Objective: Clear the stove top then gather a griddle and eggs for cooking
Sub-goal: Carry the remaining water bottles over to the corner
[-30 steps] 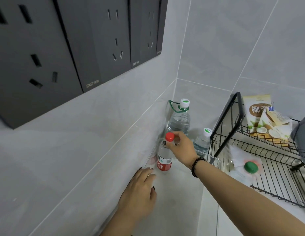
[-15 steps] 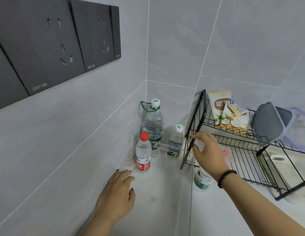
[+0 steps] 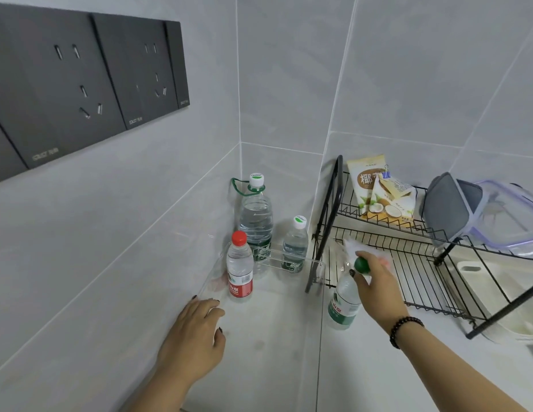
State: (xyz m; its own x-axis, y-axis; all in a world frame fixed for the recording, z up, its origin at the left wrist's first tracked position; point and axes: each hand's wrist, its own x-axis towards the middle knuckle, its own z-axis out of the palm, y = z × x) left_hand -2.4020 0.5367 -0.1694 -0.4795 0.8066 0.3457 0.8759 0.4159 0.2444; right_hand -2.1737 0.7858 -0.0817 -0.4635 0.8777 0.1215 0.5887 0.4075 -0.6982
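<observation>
Head view. Right hand curled over the top of a green-capped water bottle, thumb and fingertips pinching round the cap; the bottle stands upright on the pale counter, hard against the front corner of the black wire dish rack. Left hand rests flat near the wall, fingers relaxed, apparently holding nothing; its fingertips lie by the near edge of a clear acrylic tray.

Step in hand, as I judge it: clearing loose items. No stove, griddle or eggs in view, so gathering is not begun.

Beyond the left hand, inside the tray: red-capped bottle, nearest; large bottle with green carry loop in the corner; small white-capped bottle.

The next move needs a straight lift, then a swing left of the right hand over the tray wall. The rack's post stands just behind the fingers and could catch the knuckles. On the rack beyond: coconut snack bags and a lidded food container.
</observation>
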